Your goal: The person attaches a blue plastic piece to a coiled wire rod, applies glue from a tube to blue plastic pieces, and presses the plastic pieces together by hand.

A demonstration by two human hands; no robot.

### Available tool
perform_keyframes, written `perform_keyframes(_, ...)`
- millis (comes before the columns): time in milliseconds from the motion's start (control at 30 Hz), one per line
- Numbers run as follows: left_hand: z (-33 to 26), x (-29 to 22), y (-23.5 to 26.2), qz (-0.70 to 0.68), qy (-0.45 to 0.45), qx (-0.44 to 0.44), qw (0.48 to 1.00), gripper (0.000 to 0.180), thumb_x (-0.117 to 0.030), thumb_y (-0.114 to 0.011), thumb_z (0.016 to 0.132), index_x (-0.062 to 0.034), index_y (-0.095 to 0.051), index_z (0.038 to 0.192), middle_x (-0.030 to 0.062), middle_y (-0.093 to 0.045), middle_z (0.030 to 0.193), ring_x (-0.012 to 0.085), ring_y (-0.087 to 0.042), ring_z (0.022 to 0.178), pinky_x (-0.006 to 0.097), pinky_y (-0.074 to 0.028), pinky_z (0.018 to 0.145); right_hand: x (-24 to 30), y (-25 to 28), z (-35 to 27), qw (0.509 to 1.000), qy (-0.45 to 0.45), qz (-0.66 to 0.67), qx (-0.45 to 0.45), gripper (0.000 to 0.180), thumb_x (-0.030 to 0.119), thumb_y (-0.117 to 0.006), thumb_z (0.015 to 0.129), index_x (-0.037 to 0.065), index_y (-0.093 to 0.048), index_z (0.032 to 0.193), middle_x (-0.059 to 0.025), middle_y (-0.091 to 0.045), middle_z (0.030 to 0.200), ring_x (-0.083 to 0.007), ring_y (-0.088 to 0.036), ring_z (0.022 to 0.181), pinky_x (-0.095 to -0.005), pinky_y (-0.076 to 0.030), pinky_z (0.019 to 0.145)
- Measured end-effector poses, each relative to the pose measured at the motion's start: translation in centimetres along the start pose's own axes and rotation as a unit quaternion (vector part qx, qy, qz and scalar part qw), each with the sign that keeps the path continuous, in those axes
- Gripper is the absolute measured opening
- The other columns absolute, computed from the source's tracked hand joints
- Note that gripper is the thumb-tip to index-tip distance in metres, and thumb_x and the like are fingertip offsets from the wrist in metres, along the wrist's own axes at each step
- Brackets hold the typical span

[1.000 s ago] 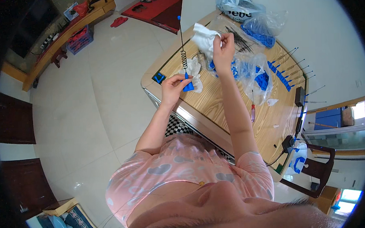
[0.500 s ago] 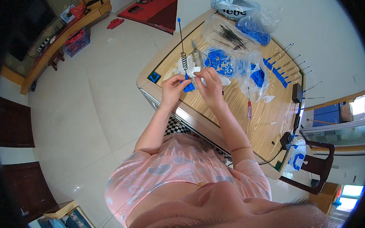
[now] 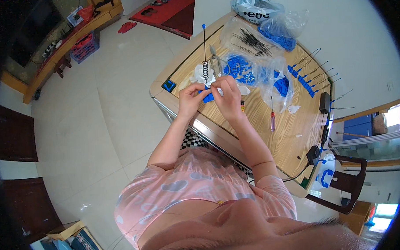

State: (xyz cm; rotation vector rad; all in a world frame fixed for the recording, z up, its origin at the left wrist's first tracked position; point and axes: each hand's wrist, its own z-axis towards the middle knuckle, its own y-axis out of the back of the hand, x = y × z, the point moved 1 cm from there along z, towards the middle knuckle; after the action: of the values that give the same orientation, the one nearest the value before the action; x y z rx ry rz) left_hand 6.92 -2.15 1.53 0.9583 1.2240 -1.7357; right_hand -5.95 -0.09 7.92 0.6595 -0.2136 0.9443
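Close together over the table's near left edge, both hands work at a blue base piece [image 3: 207, 97]. A black coiled wire [image 3: 205, 71] stands up from it, with a small blue tip at its far end. My left hand [image 3: 189, 100] is closed, its thumb and fingers pinching the blue piece from the left. From the right, my right hand [image 3: 227, 96] is closed with its fingertips pressed together where the wire meets the piece. Whatever lies between those fingertips is hidden. Crumpled white paper [image 3: 198, 73] lies just behind the coil, next to metal pliers [image 3: 214, 58].
Small blue parts [image 3: 238, 68] lie in a plastic bag beyond my hands, with black coiled wires [image 3: 254, 40] farther back. A red-handled screwdriver [image 3: 272, 121] lies to the right. Finished-looking wired blue pieces [image 3: 305, 81] line the right edge, near a black adapter [image 3: 314, 154].
The coiled wire has shifted slightly right and now stands more upright. My right hand has moved a little left and down, closing in on the base of the wire.
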Motion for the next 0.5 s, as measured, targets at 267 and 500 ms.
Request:
perform_keyframes(267,0.0,-0.5,-0.3,0.007,0.003,0.006,1.000,0.009,0.008,-0.062,0.076,0.0011,-0.060,0.082,0.0065,-0.060,0.090,0.0139,-0.056,0.087,0.026,-0.046,0.081,-0.8,-0.2,0.1,1.000,-0.014,-0.024,-0.006,0.018,-0.003,-0.065,0.066,0.003,-0.052,0.077,-0.0116,-0.052,0.081,-0.0296,-0.053,0.077,-0.0369,-0.044,0.065)
perform_keyframes(500,0.0,0.0,0.1,0.025,-0.007,0.006,1.000,0.007,0.006,-0.061,0.078,0.0016,-0.060,0.082,0.0119,-0.063,0.094,0.0200,-0.061,0.092,0.031,-0.048,0.083,-3.7,-1.2,3.6,0.993,-0.042,-0.039,-0.101,0.019,-0.003,-0.064,0.069,0.002,-0.052,0.082,-0.0140,-0.053,0.082,-0.0317,-0.054,0.075,-0.0364,-0.044,0.065)
